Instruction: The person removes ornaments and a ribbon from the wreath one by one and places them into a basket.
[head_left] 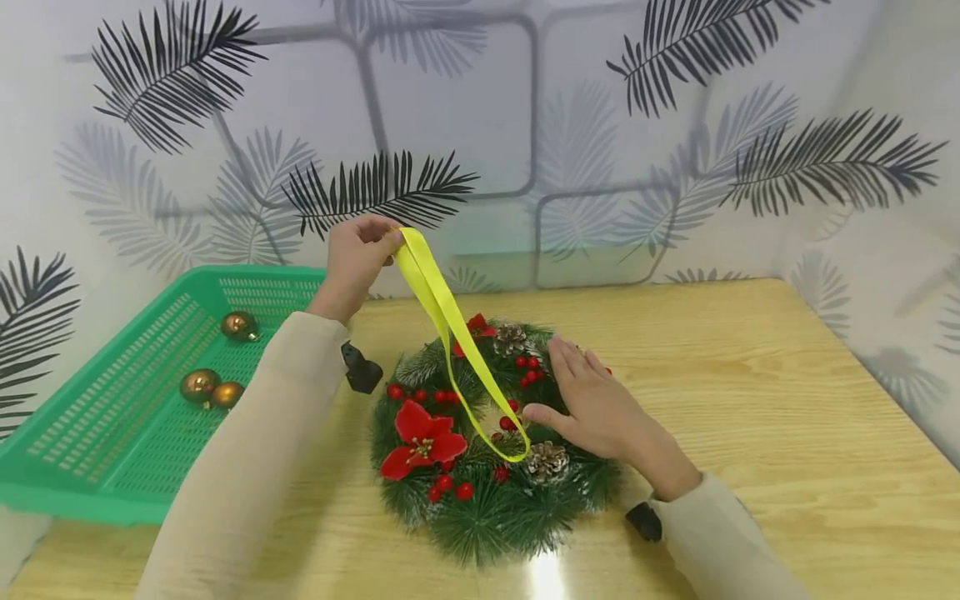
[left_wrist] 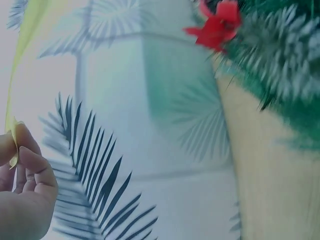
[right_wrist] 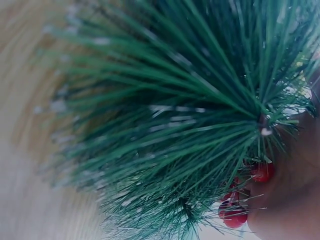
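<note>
A green Christmas wreath (head_left: 480, 517) with red flowers, red berries and pine cones lies flat on the table. My left hand (head_left: 358, 260) is raised behind its left side and pinches one end of a yellow ribbon (head_left: 457, 325) between thumb and fingers. The ribbon slants down as a long loop, its lower bend over the wreath's middle. In the left wrist view the pinched ribbon end (left_wrist: 14, 145) shows between the fingertips. My right hand (head_left: 600, 408) rests on the wreath's right side, fingers straight and thumb spread. The right wrist view shows needles (right_wrist: 175, 115) close up beside that hand.
A green plastic basket (head_left: 105, 350) stands at the left, holding a few bronze ball ornaments (head_left: 200, 386). The light wooden table (head_left: 750, 375) runs back to a wall (head_left: 450, 108) printed with dark leaves.
</note>
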